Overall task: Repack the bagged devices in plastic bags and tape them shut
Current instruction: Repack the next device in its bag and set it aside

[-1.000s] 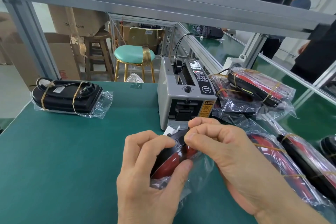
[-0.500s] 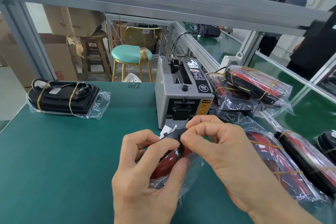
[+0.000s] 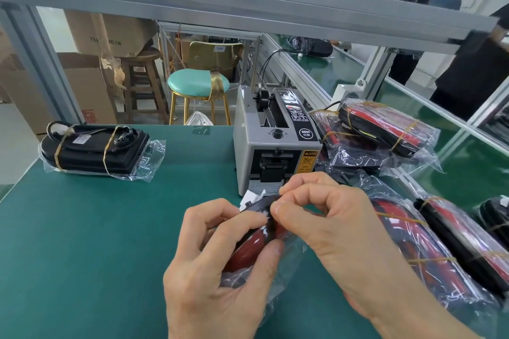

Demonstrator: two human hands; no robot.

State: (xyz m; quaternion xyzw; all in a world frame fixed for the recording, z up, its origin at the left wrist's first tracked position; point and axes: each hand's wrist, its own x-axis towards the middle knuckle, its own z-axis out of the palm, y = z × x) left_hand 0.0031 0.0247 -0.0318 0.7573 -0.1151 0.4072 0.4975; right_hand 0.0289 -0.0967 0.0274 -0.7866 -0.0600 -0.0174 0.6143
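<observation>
Bagged device, red and black inside a clear crinkled plastic bag (image 3: 249, 252), is held just above the green bench mat (image 3: 82, 242) in the near foreground, right in front of the tape machine. It is gripped by the left hand (image 3: 220, 278), thumb curled under and fingers wrapped over the top, while the bag's upper fold is pinched by the thumb and forefinger of the right hand (image 3: 330, 231). Whether a strip of tape is being pressed there cannot be told; so this one is judged mid-sealing, not finished.

Just to the right, a row of red-and-black devices in clear bags with yellow rubber bands (image 3: 429, 245) is seen lying on the mat, seemingly waiting their turn or already handled; it cannot be told which.

Further back, the grey automatic tape dispenser (image 3: 275, 143) is standing upright. Beside it, more bagged red-and-black units (image 3: 382, 132) are stacked. Well apart at far left, a single black banded device in a clear bag (image 3: 96, 150) is laid alone, its bag mouth looking loose. Plenty of work is judged left.
</observation>
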